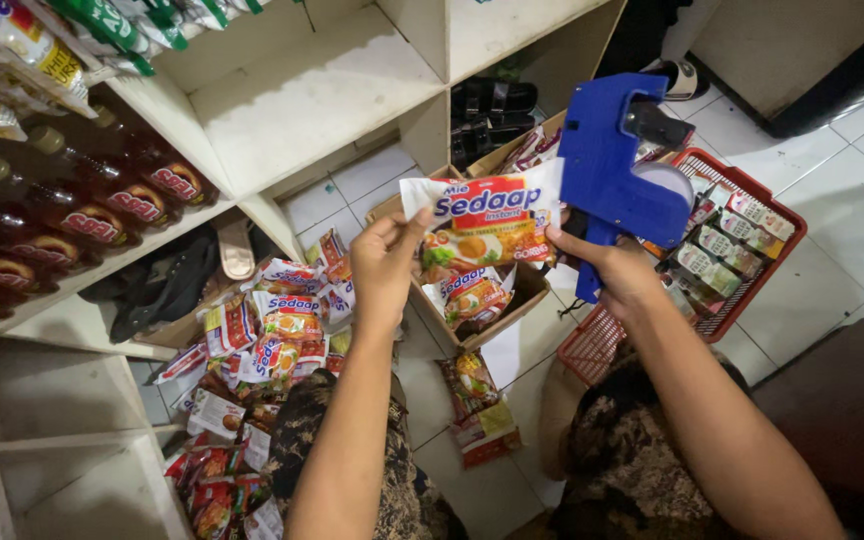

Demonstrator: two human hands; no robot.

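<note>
At the far left, dark glass bottles with red labels (102,215) lie in rows on a white wooden shelf unit (302,100), whose upper compartments stand bare. On the tiled floor (852,250) below the shelf, a loose heap of flat plastic noodle packets in white, red and orange (262,340) spreads beside the person's patterned trouser leg.

Moving right, the left hand (384,268) rises from below, its fingers (407,232) closed in a pinch on the left edge of a flat white-and-orange plastic noodle packet (482,225), thumb in front and the other fingers behind. The packet is held up in the air, face toward the camera, above an open brown cardboard box (522,295) that holds more such packets. Two further packets lie on the floor just in front of the box.

The right hand (617,270) grips the packet's right edge and, in the same grasp, the handle of a blue plastic price-label gun (612,165); its fingers are wrapped shut around the handle, and the gun's head rests against the packet's upper right corner. How the fingertips sit behind the packet cannot be told.

Right of the hands, a red plastic shopping basket (782,235) stands on the floor, filled with small sachets. Behind the box, black sandals (492,100) sit in a low shelf compartment.
</note>
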